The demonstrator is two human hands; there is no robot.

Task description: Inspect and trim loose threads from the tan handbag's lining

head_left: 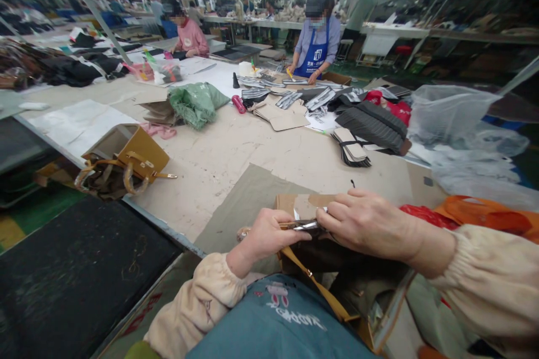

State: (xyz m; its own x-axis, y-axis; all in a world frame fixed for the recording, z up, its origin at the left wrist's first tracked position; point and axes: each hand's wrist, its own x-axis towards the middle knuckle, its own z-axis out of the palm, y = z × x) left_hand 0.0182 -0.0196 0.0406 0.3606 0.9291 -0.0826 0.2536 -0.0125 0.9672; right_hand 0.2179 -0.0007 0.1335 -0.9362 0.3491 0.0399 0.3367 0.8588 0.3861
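A brown handbag (311, 269) with a mustard strap (314, 275) is against my apron at the table's near edge. My left hand (269, 233) is closed, pinching a thin brown strip at the bag's top. Beside its thumb shows a shiny silver piece (309, 225), whose kind I cannot make out. From the other side my right hand (362, 224) is closed round the same spot, its fingertips bent over the strip. What lies under those fingers is hidden. Just beyond both hands is a brown cardboard-like piece (305, 202) with a pale torn patch.
A mustard handbag (141, 151) lies tipped at the table's left edge. Ahead are a green bag (197, 104), stacked dark strips (370, 123) and a banded bundle (351, 147). Clear plastic bags (458, 129) and orange material (488, 213) are at right. Two people work across the table.
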